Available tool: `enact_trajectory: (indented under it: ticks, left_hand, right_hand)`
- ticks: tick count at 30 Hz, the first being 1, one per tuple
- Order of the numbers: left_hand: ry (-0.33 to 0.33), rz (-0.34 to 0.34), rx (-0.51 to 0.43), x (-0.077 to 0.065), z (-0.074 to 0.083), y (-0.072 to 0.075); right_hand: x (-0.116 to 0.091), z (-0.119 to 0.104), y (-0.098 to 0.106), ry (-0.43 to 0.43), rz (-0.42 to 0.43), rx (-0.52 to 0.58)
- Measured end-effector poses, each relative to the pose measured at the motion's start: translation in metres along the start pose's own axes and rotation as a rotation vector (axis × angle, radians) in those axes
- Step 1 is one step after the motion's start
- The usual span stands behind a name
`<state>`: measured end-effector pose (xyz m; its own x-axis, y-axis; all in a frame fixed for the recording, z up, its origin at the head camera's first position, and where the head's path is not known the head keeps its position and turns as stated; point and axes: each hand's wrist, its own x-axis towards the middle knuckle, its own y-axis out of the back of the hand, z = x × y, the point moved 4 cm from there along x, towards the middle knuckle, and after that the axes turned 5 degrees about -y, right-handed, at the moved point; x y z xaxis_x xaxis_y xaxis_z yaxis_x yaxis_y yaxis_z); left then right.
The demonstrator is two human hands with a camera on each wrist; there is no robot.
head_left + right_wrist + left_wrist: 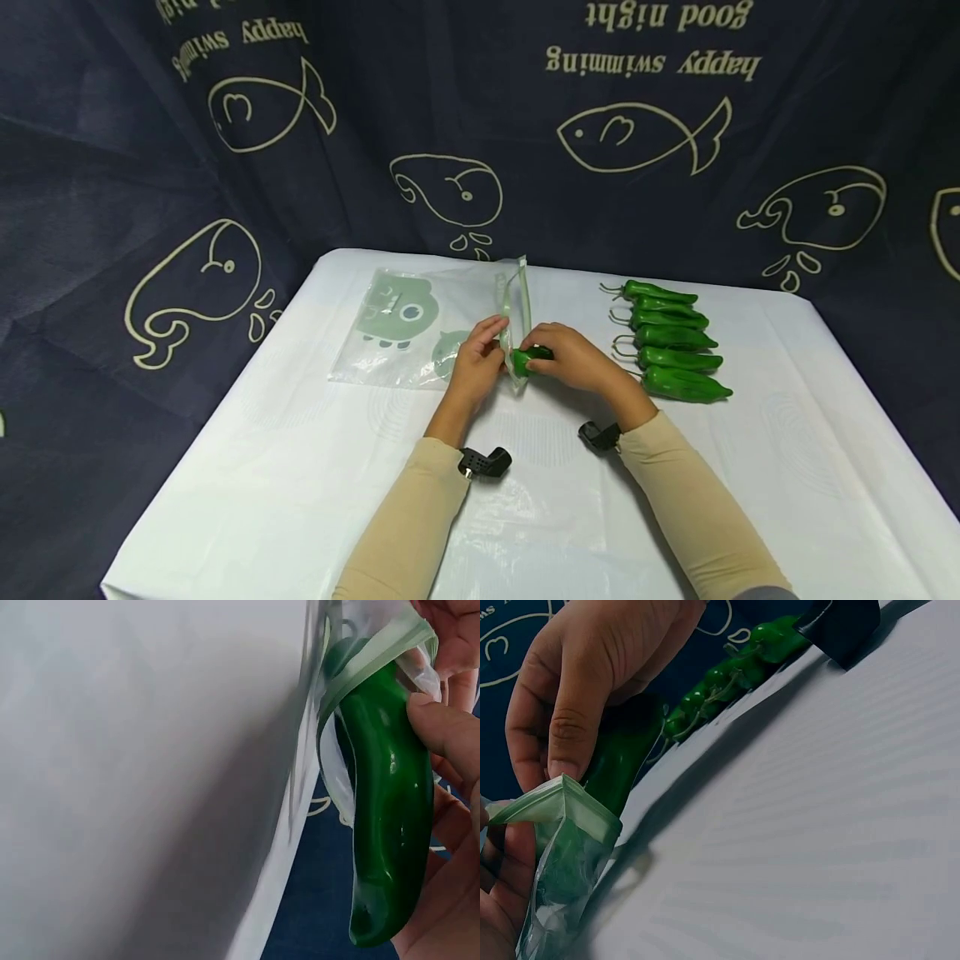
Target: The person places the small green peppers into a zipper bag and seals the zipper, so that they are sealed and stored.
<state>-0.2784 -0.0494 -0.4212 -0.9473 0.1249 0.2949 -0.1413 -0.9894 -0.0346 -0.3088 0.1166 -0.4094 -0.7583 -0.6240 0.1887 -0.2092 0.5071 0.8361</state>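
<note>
A clear plastic zip bag [465,287] with green cartoon prints lies on the white table, its mouth with a pale green seal strip held apart. At the near side of that mouth, my left hand [477,362] grips the bag's edge. A green pepper [391,787] is in my right hand [573,357], between thumb and fingers. One end of the pepper is inside the bag's mouth, while the other end sticks out, as the right wrist view shows. In the left wrist view, my left hand [506,892] is mostly cut off at the lower left corner.
Several green peppers [678,337] lie in a row on the right of the white table [300,500], stems pointing left. Behind the table hangs a dark blue cloth [525,200] with fish and whale drawings. Black wrist cameras [486,462] are on both forearms.
</note>
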Motion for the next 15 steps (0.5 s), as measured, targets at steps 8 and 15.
enact_trajectory:
  ticks: [8,15]
  left_hand:
    - [-0.008,0.025,-0.013,0.007,-0.023,0.003]
    - [-0.031,0.052,0.0,0.011,-0.027,0.003]
  right_hand:
    - [0.001,0.001,-0.006,-0.046,-0.028,0.082]
    - [-0.001,-0.002,-0.006,-0.073,-0.052,0.144]
